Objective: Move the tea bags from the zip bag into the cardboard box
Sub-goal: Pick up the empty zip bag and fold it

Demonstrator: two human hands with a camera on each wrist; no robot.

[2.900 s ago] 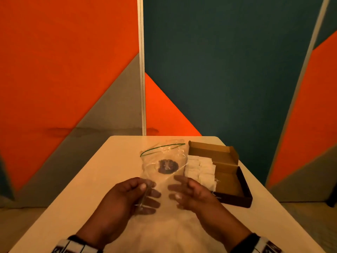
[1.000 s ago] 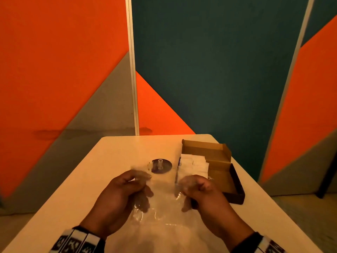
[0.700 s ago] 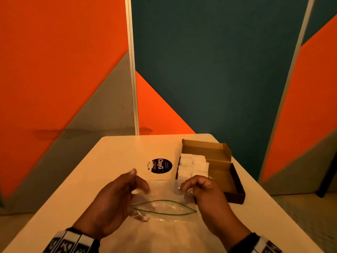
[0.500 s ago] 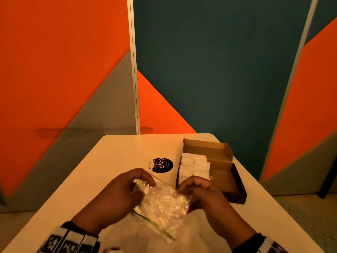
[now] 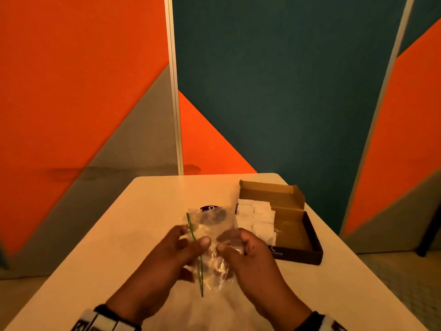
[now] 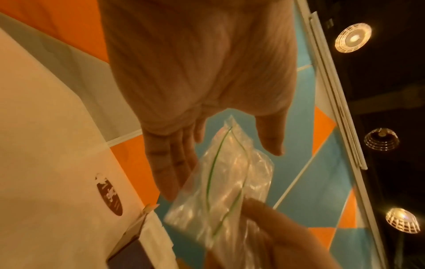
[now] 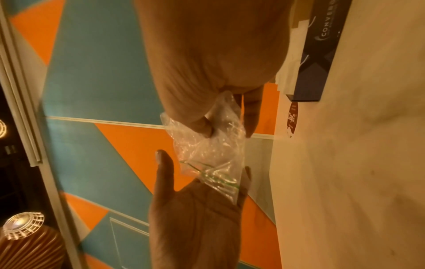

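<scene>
A clear, empty-looking zip bag (image 5: pixel 212 232) with a green zip line hangs crumpled above the table between both hands. My right hand (image 5: pixel 229 244) pinches the bag's right side between thumb and fingers, as the right wrist view shows (image 7: pixel 227 131). My left hand (image 5: pixel 188 242) lies flat with straight fingers behind the zip edge (image 6: pixel 214 171), its thumb spread apart beside the bag. The open cardboard box (image 5: pixel 296 255) sits to the right, with several white tea bags (image 5: pixel 257 218) stacked in its left half.
A round dark sticker (image 5: pixel 208 208) lies on the pale table (image 5: pixel 143 223) just behind the bag. Orange, grey and teal wall panels stand past the table's far edge. The box's lid flap (image 5: pixel 269 192) stands up at the back.
The bag went from lying spread with its zip mouth open, to crumpled, to held up with the green zip line running top to bottom on the left. The left hand's fingers have straightened.
</scene>
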